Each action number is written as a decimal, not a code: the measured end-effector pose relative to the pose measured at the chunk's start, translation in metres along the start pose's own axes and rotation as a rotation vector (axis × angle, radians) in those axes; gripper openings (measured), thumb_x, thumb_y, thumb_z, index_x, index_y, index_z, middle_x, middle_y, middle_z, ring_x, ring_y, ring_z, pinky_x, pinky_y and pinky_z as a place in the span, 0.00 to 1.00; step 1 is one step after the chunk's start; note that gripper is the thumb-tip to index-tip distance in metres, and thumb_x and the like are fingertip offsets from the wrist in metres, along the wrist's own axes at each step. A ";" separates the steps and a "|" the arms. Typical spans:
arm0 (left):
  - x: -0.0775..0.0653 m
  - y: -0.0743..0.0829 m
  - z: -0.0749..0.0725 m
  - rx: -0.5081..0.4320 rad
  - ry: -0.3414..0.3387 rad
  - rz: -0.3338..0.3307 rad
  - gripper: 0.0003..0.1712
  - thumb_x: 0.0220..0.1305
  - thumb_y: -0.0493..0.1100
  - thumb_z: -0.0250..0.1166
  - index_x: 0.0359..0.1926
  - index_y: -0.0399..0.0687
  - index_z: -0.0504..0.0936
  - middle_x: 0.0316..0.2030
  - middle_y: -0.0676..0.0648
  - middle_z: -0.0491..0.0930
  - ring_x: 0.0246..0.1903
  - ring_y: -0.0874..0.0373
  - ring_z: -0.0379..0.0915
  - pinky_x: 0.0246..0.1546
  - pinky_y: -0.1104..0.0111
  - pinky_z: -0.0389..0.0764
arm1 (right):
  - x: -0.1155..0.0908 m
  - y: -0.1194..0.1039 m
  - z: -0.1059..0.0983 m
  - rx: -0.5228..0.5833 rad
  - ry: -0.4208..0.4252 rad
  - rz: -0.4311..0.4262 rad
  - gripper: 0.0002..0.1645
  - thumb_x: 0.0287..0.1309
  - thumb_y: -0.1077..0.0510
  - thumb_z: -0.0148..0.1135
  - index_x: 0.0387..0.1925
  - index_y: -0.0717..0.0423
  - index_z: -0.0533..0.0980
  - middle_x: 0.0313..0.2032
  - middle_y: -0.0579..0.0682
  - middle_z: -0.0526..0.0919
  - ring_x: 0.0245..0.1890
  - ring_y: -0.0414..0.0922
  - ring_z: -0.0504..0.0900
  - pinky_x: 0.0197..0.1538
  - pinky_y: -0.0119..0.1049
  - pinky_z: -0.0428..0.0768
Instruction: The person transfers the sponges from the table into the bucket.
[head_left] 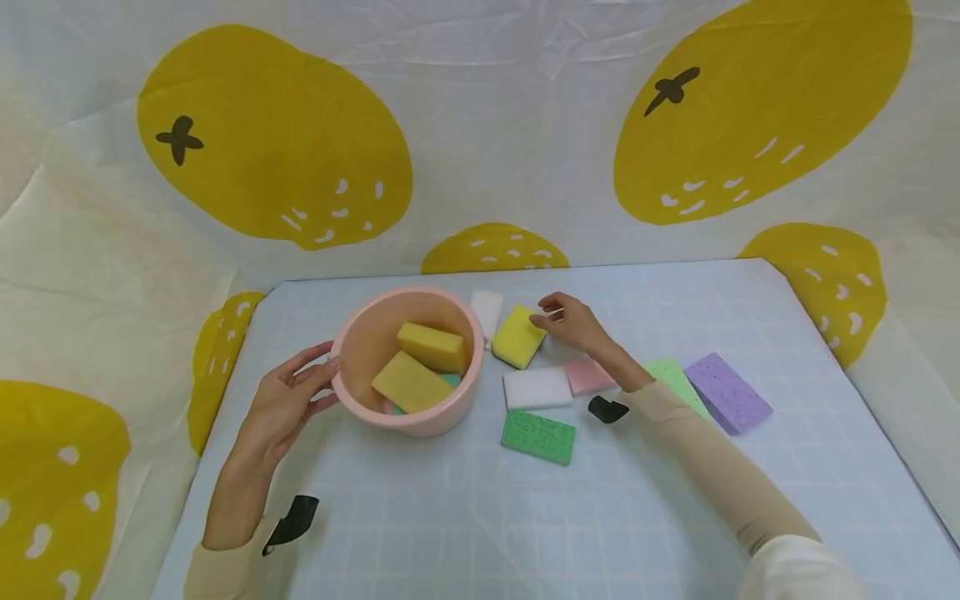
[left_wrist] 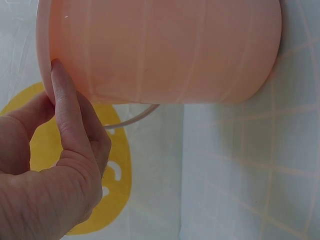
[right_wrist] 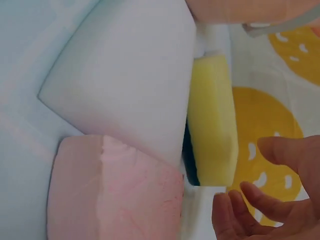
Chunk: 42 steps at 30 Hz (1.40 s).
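On the left of the table stands a pink bucket [head_left: 438, 423], holding two yellow sponges [head_left: 412, 383] and a teal piece partly hidden beneath them. My left hand [head_left: 281, 402] pinches its rim at the left side; the left wrist view shows the thumb and fingers [left_wrist: 65, 105] at that edge. To the right of the bucket lies a yellow sponge [head_left: 517, 337] with a dark green underside [right_wrist: 191, 160]. My right hand [head_left: 573, 325] hovers at its right end, thumb and fingers apart with nothing between them. A white sponge [right_wrist: 125, 75] and a pink sponge [right_wrist: 120, 195] sit nearby.
A green sponge [head_left: 538, 437] lies in front of the white one. Light green [head_left: 678, 383] and purple [head_left: 726, 393] sponges lie at the right, the first partly behind my right sleeve. Behind the yellow sponge is another white piece [head_left: 487, 310]. A patterned cloth wall [head_left: 510, 167] closes the back.
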<state>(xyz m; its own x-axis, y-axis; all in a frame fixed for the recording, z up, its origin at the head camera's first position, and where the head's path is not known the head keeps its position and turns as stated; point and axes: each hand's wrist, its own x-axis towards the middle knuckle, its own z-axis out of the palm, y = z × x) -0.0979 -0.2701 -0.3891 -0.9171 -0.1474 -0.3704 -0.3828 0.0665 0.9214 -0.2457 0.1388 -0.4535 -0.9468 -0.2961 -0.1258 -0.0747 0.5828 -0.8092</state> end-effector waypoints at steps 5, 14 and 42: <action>0.000 0.000 0.000 0.006 0.001 -0.011 0.51 0.60 0.62 0.72 0.78 0.49 0.63 0.45 0.60 0.85 0.44 0.64 0.82 0.48 0.70 0.85 | -0.002 0.008 0.003 -0.029 -0.035 0.065 0.33 0.71 0.47 0.64 0.64 0.67 0.71 0.62 0.65 0.75 0.61 0.60 0.76 0.64 0.52 0.77; 0.000 0.000 0.000 -0.002 0.004 -0.013 0.52 0.59 0.62 0.73 0.78 0.49 0.63 0.46 0.60 0.84 0.44 0.64 0.82 0.48 0.70 0.85 | -0.006 0.016 0.010 -0.079 -0.086 0.117 0.41 0.67 0.41 0.67 0.67 0.66 0.68 0.62 0.63 0.76 0.61 0.58 0.75 0.62 0.51 0.78; 0.003 -0.001 -0.001 -0.011 -0.006 -0.021 0.52 0.59 0.62 0.73 0.78 0.51 0.62 0.48 0.58 0.83 0.45 0.64 0.82 0.48 0.71 0.84 | -0.010 0.002 -0.004 0.115 0.012 0.062 0.30 0.66 0.51 0.70 0.62 0.62 0.72 0.59 0.61 0.77 0.55 0.58 0.81 0.59 0.49 0.80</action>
<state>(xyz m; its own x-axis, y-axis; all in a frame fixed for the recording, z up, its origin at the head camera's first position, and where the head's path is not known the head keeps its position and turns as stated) -0.0998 -0.2720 -0.3907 -0.9098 -0.1424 -0.3900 -0.4004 0.0525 0.9148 -0.2371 0.1459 -0.4515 -0.9522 -0.2527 -0.1714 0.0199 0.5086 -0.8608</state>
